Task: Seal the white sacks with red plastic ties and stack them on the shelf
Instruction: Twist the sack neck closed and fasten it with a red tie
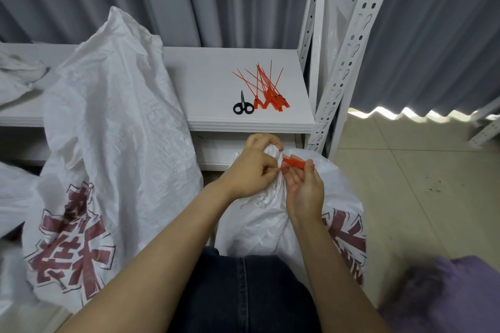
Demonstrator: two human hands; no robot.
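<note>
A white sack with red print stands in front of my knees, its neck bunched together. My left hand grips the gathered neck. My right hand pinches the tag end of a red plastic tie held against the neck. A second, taller white sack with red print leans at the left, its mouth loose. A bundle of several red ties lies on the white shelf board.
Black-handled scissors lie beside the ties. The shelf's perforated white uprights rise at the right, with grey curtain behind. More white sacks lie at the far left. Tiled floor spreads to the right, a purple cloth at the lower right.
</note>
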